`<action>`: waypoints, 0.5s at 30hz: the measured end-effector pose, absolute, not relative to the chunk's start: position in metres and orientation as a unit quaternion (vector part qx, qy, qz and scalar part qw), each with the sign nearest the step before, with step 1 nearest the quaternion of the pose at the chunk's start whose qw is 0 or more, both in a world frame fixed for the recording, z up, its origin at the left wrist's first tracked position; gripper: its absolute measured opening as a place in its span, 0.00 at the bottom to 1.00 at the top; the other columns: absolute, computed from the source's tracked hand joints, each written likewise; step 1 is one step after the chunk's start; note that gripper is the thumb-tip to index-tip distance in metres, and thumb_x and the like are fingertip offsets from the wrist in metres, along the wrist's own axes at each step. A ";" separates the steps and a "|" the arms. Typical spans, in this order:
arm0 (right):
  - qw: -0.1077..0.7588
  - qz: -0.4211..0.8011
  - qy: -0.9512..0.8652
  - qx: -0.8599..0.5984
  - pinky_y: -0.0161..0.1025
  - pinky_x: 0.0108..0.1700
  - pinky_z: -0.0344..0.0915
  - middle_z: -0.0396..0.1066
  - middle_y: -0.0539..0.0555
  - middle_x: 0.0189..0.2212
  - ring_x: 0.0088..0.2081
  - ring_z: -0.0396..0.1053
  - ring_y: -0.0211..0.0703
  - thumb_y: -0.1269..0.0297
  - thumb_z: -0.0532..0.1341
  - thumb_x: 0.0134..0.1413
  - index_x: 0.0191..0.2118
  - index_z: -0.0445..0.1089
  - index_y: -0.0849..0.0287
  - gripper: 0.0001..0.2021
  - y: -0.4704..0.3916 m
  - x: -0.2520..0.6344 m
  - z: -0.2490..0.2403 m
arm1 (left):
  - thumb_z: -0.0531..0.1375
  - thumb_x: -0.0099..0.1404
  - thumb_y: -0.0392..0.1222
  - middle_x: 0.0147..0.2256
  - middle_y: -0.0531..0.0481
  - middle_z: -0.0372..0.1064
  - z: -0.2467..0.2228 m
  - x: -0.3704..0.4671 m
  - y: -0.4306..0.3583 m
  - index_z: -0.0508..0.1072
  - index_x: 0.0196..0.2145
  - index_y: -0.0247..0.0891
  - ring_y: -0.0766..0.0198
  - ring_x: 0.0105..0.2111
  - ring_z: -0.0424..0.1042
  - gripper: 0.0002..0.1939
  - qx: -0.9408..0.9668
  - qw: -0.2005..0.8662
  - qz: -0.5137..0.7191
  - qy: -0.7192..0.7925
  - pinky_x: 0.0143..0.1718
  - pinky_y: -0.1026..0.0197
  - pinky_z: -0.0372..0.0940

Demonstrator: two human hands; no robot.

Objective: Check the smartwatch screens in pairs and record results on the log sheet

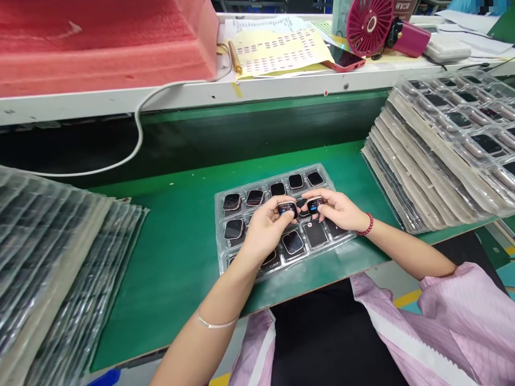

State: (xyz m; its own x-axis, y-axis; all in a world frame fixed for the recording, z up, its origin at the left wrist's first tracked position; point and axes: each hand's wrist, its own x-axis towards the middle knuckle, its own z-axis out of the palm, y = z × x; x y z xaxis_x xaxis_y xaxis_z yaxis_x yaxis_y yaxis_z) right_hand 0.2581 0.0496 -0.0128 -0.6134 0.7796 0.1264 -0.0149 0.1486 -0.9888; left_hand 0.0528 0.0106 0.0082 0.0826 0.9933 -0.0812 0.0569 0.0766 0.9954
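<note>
My left hand (267,225) grips a smartwatch body (287,208) with a lit screen, its thumb on the glass. Close beside it, my right hand (336,208) holds another lit watch body (315,205), thumb also at the screen. Both are above a clear plastic tray (219,236) that holds several dark-screened watches, such as one (234,229) at the left. Two front compartments at the right, one of them (316,234), show no watch. My left hand and wrist partly cover the tray's front left part.
Stacked trays (60,257) rise at the left, and another stack (422,155) with watches on top stands at the right. On the shelf are red foam (100,48), papers (281,51), a phone (346,58) and a fan (370,24). A white cable (139,123) hangs down.
</note>
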 end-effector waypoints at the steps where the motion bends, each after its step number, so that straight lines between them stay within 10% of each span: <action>1: 0.338 0.591 -0.677 -0.281 0.34 0.35 0.73 0.75 0.58 0.46 0.35 0.74 0.36 0.73 0.54 0.56 0.57 0.64 0.62 0.22 0.050 0.258 -0.013 | 0.64 0.55 0.42 0.39 0.48 0.75 0.008 0.053 0.011 0.72 0.41 0.37 0.61 0.34 0.75 0.16 0.515 0.525 0.443 0.513 0.39 0.57 0.71; 15: 0.372 0.604 -0.641 -0.294 0.32 0.31 0.72 0.76 0.56 0.40 0.30 0.72 0.35 0.66 0.59 0.60 0.53 0.66 0.62 0.16 0.051 0.258 -0.012 | 0.66 0.58 0.48 0.37 0.46 0.77 0.007 0.053 0.010 0.69 0.55 0.38 0.61 0.29 0.76 0.28 0.494 0.548 0.449 0.504 0.25 0.64 0.63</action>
